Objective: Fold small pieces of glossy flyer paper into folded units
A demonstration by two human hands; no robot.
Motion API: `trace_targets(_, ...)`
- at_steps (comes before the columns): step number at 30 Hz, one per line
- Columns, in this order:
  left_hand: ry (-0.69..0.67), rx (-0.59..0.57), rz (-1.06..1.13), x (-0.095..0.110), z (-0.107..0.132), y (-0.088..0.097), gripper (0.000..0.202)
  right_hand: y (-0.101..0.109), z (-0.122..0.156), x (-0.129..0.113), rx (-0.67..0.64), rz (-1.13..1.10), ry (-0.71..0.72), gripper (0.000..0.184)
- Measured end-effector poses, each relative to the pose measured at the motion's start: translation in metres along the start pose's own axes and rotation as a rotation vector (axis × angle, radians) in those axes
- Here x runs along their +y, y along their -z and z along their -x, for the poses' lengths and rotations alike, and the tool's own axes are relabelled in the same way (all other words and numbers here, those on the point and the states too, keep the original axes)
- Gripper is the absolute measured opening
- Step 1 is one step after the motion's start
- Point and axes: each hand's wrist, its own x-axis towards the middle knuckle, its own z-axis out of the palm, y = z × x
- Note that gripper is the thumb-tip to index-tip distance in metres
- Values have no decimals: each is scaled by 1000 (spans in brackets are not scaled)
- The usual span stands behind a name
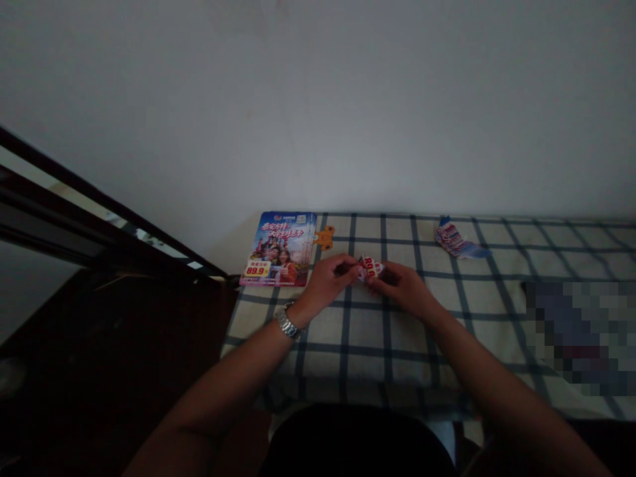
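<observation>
Between my two hands, just above the checked bed sheet, is a small folded flyer (370, 268), white and pink with large red digits. My left hand (334, 275), with a metal watch (288, 320) on its wrist, pinches its left side. The fingers of my right hand (400, 286) are closed on its right side. A stack of printed flyers (278, 250), blue and pink and marked 89.9, lies to the left of my left hand. Partly beside that stack is an orange bear-shaped piece (325, 237).
Another folded paper piece (456, 240), striped red, white and blue, lies at the back right. A pixelated dark area (581, 338) covers something on the right. The checked sheet (397, 354) meets a plain wall (348, 119); dark rails (99, 205) stand at the left.
</observation>
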Motion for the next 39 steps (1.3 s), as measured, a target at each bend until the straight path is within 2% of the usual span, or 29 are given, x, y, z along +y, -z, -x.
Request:
trace_targets(9, -80, 36, -66, -6, 1, -4, 32, 2, -1, 2, -2, 8, 7, 26)
trace_targets(17, -129, 93, 16, -2, 1, -7, 21, 2, -1, 5, -2, 99, 56, 25)
trace_targets(22, -163, 105, -6, 0, 2, -6, 15, 1, 0, 6, 52, 217, 122, 26)
trace_targets(27, -190, 134, -75, 0, 3, -4, 14, 0, 2, 1, 80, 88, 238, 31)
trace_targets(31, -232, 102, -97, -2, 4, -4, 12, 1, 1, 0, 142, 84, 290, 26)
trace_targets(39, -294, 62, -202, 1, 5, -4, 12, 0, 0, 7, 175, 166, 337, 22)
